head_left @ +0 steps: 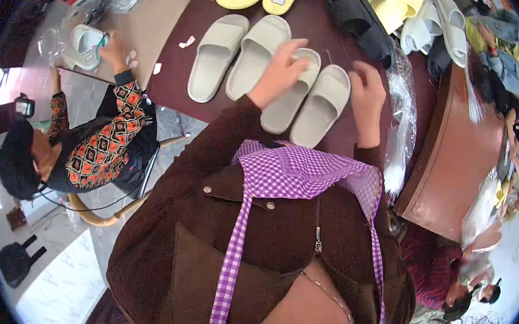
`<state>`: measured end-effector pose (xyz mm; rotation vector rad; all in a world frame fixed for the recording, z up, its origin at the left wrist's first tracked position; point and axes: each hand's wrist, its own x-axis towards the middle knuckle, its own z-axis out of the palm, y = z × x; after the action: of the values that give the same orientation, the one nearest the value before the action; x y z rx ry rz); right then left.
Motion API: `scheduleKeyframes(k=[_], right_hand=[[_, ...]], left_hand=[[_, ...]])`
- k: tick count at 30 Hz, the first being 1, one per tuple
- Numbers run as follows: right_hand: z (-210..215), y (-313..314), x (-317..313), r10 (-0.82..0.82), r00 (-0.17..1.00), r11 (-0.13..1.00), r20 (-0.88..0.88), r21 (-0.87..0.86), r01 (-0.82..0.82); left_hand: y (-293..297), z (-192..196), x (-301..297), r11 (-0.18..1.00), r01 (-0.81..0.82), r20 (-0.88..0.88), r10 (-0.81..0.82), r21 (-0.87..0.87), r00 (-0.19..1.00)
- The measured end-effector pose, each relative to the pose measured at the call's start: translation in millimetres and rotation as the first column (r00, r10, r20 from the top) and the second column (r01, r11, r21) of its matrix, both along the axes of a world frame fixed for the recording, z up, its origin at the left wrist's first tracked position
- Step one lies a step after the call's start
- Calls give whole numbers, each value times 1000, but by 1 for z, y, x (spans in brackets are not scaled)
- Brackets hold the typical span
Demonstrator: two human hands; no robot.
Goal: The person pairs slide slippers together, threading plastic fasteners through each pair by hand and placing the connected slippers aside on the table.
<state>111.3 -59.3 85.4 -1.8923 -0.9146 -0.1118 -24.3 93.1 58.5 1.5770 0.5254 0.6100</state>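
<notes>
On the dark maroon tabletop (pixel 333 16) a pair of pale grey-beige moulded foam slide sandals (pixel 308 99) lies side by side just in front of the person, toes pointing away to the far right. The left hand (pixel 279 74) rests on the left sandal of this pair, fingers curled over its strap in a loose grip that presses more than it clenches. The right hand (pixel 368 94) hovers at the outer edge of the right sandal, fingers bent; whether it actually grips the sandal cannot be told. A second matching grey-beige pair (pixel 238 56) lies to the far left, and crinkled clear plastic bags (pixel 402 118) lie just to the right. To handle the near pair well, it seems wise to keep both soles flat and the inner edges touching, steadying the left sandal while the right is squared against it, clear of the bags.
</notes>
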Motion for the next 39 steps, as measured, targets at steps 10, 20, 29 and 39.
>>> scheduleKeyframes(k=[10, 20, 29, 39], right_hand=[[-100, -6, -42, 84, 843, 822, -531, -442, -359], [-144, -18, -20, -130, 948, 919, -292, -394, 5], [-19, -229, 148, -141, 797, 550, 587, -624, 556], [43, -346, 183, -420, 812, 650, 406, -490, 581]], left_hand=[[110, -95, -77, 771, -136, -480, 512, 622, 712], [72, -127, -22, 658, -224, -449, 685, 719, 574], [63, -136, -19, 729, -229, -462, 611, 645, 643], [-14, -126, 54, 893, -125, -281, 265, 432, 922]])
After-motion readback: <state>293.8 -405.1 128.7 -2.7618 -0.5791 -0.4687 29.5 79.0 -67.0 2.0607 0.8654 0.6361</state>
